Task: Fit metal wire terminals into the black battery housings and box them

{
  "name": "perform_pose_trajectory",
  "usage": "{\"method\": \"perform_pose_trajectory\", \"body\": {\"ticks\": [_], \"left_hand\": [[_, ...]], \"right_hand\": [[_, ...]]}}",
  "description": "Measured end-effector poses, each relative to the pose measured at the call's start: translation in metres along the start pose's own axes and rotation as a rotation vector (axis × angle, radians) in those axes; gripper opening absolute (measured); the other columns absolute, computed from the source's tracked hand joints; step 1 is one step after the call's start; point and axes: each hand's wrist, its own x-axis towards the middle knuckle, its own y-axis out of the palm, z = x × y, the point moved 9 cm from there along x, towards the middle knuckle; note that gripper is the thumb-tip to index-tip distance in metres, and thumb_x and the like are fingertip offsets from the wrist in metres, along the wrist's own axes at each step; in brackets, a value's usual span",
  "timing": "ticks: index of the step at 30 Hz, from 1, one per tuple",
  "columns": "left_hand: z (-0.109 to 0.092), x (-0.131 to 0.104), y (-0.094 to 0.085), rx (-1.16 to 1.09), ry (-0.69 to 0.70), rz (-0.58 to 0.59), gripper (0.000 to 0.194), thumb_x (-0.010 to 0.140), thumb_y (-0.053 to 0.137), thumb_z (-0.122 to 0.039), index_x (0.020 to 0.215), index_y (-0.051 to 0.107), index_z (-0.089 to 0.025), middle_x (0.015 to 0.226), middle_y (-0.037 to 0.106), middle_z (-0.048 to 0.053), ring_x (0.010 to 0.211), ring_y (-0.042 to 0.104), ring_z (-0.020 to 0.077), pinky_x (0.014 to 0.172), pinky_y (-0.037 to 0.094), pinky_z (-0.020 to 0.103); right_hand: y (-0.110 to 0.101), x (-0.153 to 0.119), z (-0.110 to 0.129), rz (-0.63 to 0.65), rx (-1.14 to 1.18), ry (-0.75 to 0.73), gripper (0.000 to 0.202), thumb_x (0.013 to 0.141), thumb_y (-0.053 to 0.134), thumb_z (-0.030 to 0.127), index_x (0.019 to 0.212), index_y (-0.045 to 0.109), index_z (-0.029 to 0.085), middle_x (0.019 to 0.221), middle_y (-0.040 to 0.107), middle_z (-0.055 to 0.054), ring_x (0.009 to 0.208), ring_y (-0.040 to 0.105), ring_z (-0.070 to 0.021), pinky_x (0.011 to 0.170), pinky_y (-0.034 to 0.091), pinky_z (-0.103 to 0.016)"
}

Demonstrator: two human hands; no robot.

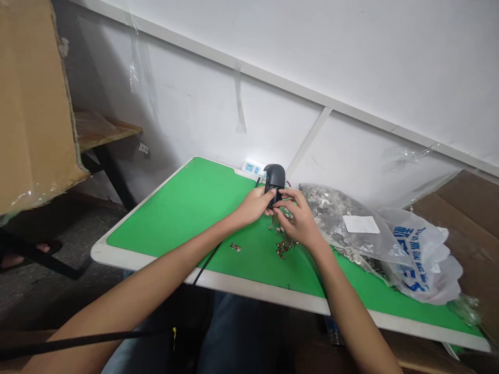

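Note:
A black rounded plastic device [275, 176] with a hooked top stands upright above the far part of the green table. My left hand [255, 203] is wrapped around its lower left side, thumb across the front. From the right, my right hand [298, 215] reaches the device's lower front with curled fingers; whatever its fingertips pinch is too small to make out. Beneath and beside that hand lie several small shiny metal parts [281, 249], some with a reddish tint. A few more metal pieces [235, 246] lie apart to the left.
A clear plastic bag of metal parts [331, 205] bearing a white label [361, 224] lies on the right, beside a white bag with blue print [419, 259]. A power strip [253, 167] sits against the wall. A black cable [210, 257] crosses the green table [167, 208]. Cardboard [35, 104] stands left.

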Motion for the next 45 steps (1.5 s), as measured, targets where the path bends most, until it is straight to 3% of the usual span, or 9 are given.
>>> {"method": "perform_pose_trajectory", "body": {"ticks": [5, 10, 16, 21, 25, 29, 31, 37, 45], "left_hand": [[-0.007, -0.001, -0.001, -0.036, 0.083, -0.012, 0.027, 0.1, 0.064, -0.034, 0.113, 0.069, -0.011, 0.088, 0.072, 0.006, 0.066, 0.065, 0.0133, 0.06, 0.052, 0.024], [-0.019, -0.006, 0.005, -0.089, 0.189, 0.088, 0.046, 0.095, 0.066, -0.045, 0.129, 0.069, -0.013, 0.117, 0.074, 0.013, 0.093, 0.07, 0.0208, 0.072, 0.055, 0.027], [-0.021, -0.012, 0.01, -0.096, 0.229, 0.168, 0.051, 0.091, 0.068, -0.046, 0.131, 0.069, -0.014, 0.13, 0.072, 0.014, 0.118, 0.067, 0.0305, 0.09, 0.056, 0.036], [-0.024, -0.016, 0.015, -0.045, 0.257, 0.169, 0.047, 0.09, 0.069, -0.04, 0.129, 0.069, -0.014, 0.13, 0.072, 0.014, 0.122, 0.065, 0.0331, 0.096, 0.055, 0.04], [-0.023, -0.016, 0.015, 0.009, 0.249, 0.148, 0.044, 0.092, 0.067, -0.036, 0.13, 0.067, -0.013, 0.124, 0.074, 0.012, 0.118, 0.067, 0.0315, 0.097, 0.055, 0.042], [-0.028, -0.017, 0.01, 0.074, 0.294, 0.101, 0.038, 0.09, 0.066, -0.028, 0.125, 0.07, -0.014, 0.124, 0.075, 0.011, 0.123, 0.064, 0.031, 0.109, 0.049, 0.046], [-0.028, -0.018, 0.01, 0.074, 0.288, 0.091, 0.036, 0.09, 0.065, -0.027, 0.123, 0.071, -0.014, 0.123, 0.075, 0.011, 0.122, 0.064, 0.0306, 0.11, 0.049, 0.046], [-0.017, -0.017, 0.016, -0.051, 0.184, 0.141, 0.044, 0.089, 0.067, -0.033, 0.128, 0.067, -0.013, 0.121, 0.074, 0.014, 0.104, 0.07, 0.0275, 0.085, 0.059, 0.038], [-0.005, -0.015, 0.015, -0.174, 0.144, 0.079, 0.045, 0.088, 0.071, -0.035, 0.128, 0.068, -0.014, 0.118, 0.075, 0.014, 0.106, 0.07, 0.0262, 0.084, 0.059, 0.034]], "right_hand": [[-0.007, 0.0, 0.003, -0.079, -0.062, -0.047, 0.012, 0.099, 0.063, 0.021, 0.109, 0.069, 0.025, 0.13, 0.061, -0.015, 0.127, 0.061, -0.0309, 0.104, 0.056, -0.056], [-0.015, 0.001, -0.001, -0.18, -0.011, -0.009, 0.01, 0.096, 0.071, 0.025, 0.106, 0.07, 0.026, 0.128, 0.061, -0.013, 0.123, 0.062, -0.0303, 0.1, 0.057, -0.053], [-0.016, -0.001, -0.024, -0.253, 0.14, 0.168, 0.009, 0.093, 0.075, 0.033, 0.094, 0.07, 0.026, 0.126, 0.061, -0.01, 0.124, 0.061, -0.0287, 0.106, 0.052, -0.053], [-0.005, -0.01, -0.056, -0.303, 0.412, 0.373, 0.034, 0.087, 0.081, 0.042, 0.111, 0.06, 0.028, 0.135, 0.06, -0.011, 0.121, 0.063, -0.027, 0.095, 0.057, -0.044], [0.018, -0.016, -0.074, -0.196, 0.681, 0.538, 0.053, 0.079, 0.088, 0.045, 0.117, 0.055, 0.029, 0.114, 0.067, -0.005, 0.093, 0.068, -0.021, 0.082, 0.058, -0.037], [0.03, -0.017, -0.074, -0.075, 0.806, 0.623, 0.05, 0.074, 0.09, 0.05, 0.109, 0.061, 0.028, 0.102, 0.071, -0.003, 0.092, 0.069, -0.022, 0.082, 0.059, -0.036], [0.032, -0.016, -0.07, -0.028, 0.828, 0.641, 0.048, 0.073, 0.09, 0.053, 0.103, 0.065, 0.026, 0.099, 0.072, -0.003, 0.093, 0.069, -0.0231, 0.085, 0.059, -0.037], [0.031, -0.015, -0.065, 0.035, 0.798, 0.658, 0.046, 0.073, 0.089, 0.058, 0.098, 0.071, 0.024, 0.089, 0.071, -0.001, 0.08, 0.065, -0.0198, 0.072, 0.055, -0.032], [0.034, -0.022, -0.065, 0.036, 0.743, 0.653, 0.041, 0.081, 0.084, 0.058, 0.097, 0.07, 0.023, 0.088, 0.072, -0.002, 0.081, 0.068, -0.0211, 0.073, 0.055, -0.033]]}}
